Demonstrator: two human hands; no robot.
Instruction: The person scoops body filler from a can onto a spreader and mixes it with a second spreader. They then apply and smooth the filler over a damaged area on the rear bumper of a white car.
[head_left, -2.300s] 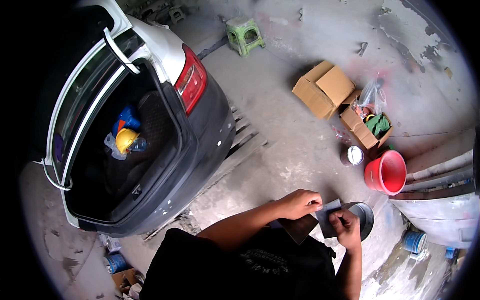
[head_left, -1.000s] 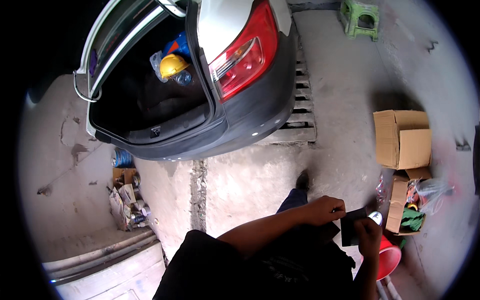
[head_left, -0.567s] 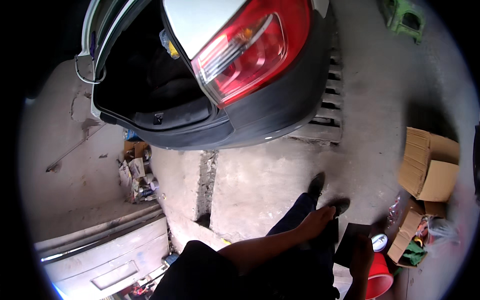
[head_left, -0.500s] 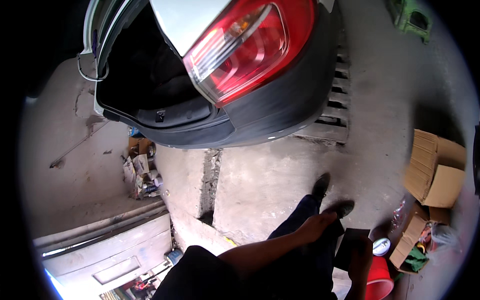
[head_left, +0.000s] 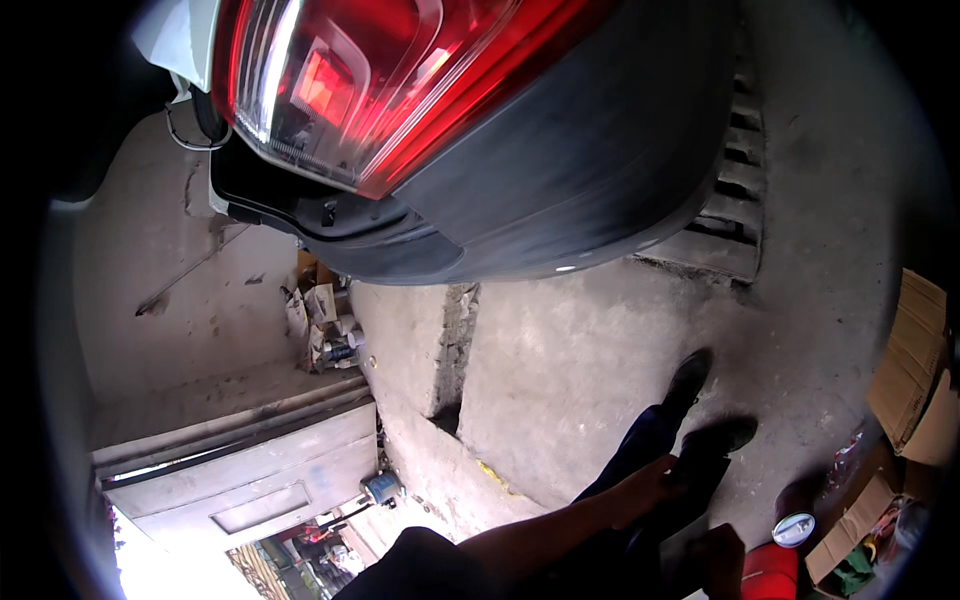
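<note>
A dark, flat, straight-edged sheet (head_left: pixel 704 490) shows beside the bare left hand (head_left: pixel 645 492), near the shadowed right hand (head_left: pixel 722 555); whether either's fingers grip, I cannot tell. Farther out: red plastic bucket (head_left: pixel 770 575); blue-banded tin (head_left: pixel 380 488), label unreadably small.

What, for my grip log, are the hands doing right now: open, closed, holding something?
Left hand: cannot be told; too dark to show its grip.
Right hand: cannot be told; deep shadow hides whether anything is held.
</note>
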